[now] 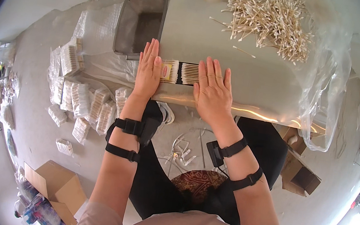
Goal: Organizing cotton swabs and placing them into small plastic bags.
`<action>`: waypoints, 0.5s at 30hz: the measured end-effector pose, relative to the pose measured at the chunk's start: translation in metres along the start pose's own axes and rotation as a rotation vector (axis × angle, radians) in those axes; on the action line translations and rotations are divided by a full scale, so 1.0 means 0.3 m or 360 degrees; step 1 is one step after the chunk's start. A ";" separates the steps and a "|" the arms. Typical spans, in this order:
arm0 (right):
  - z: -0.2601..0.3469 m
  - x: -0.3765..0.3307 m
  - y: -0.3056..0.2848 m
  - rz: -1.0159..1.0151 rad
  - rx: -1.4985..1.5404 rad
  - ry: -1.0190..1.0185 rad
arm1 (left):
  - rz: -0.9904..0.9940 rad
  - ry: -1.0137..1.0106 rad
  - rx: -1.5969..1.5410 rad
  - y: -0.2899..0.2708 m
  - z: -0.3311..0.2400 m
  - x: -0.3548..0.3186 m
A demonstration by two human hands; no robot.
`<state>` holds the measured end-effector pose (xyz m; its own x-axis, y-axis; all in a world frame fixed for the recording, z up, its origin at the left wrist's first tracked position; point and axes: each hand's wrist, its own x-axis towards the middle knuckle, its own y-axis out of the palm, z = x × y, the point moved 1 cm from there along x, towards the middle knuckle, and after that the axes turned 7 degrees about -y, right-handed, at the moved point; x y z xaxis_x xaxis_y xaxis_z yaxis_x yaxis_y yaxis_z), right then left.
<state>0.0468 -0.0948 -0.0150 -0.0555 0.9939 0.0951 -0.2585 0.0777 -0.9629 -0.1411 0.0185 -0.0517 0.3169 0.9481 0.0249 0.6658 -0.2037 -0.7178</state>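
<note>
From here I see the left hand [148,75] flat, fingers nearly together, and the right hand [214,92] slightly spread — cotton swabs [189,73] lie between them on the table [266,90].

Tabletop [271,86] right of the right hand [214,90] leaves passage; a swab heap [273,22] (loose, wide) blocks farther back
</note>
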 end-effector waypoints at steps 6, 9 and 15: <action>0.050 0.032 0.011 0.0002 0.0036 -0.0006 | 0.0004 0.0025 -0.0061 -0.007 -0.004 0.003; 0.062 0.040 0.020 -0.0058 0.0041 0.0013 | 0.0011 0.0010 -0.0072 -0.006 -0.011 0.003; 0.114 0.060 0.036 -0.0039 0.0083 0.0015 | -0.0006 0.0010 -0.0048 0.000 0.002 -0.001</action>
<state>0.0101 -0.0788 -0.0151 -0.0393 0.9925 0.1156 -0.3097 0.0979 -0.9458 -0.1416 0.0185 -0.0520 0.3186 0.9473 0.0319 0.6872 -0.2077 -0.6962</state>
